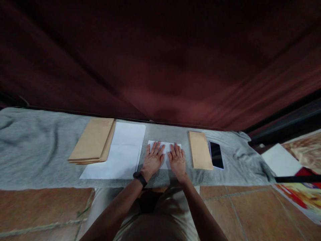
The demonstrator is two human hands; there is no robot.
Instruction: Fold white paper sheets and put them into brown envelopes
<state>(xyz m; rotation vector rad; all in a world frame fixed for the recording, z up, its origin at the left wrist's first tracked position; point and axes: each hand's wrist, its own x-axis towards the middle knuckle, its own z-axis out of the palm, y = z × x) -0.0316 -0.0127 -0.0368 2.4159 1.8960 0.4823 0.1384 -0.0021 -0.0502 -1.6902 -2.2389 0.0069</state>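
My left hand point(152, 159) and my right hand point(177, 160) lie flat, palms down and fingers apart, side by side on a small folded white paper point(165, 147). The paper rests on a grey cloth point(37, 147) that covers the surface in front of me. A black band sits on my left wrist. Neither hand grips anything; both press on the paper.
Left of my hands lies a stack of white sheets point(120, 154), overlapped by a pile of brown envelopes point(92, 140). To the right lie a single brown envelope point(200, 150) and a black phone point(216, 154). A dark red curtain point(160, 60) hangs behind. Tiled floor point(238, 211) shows below.
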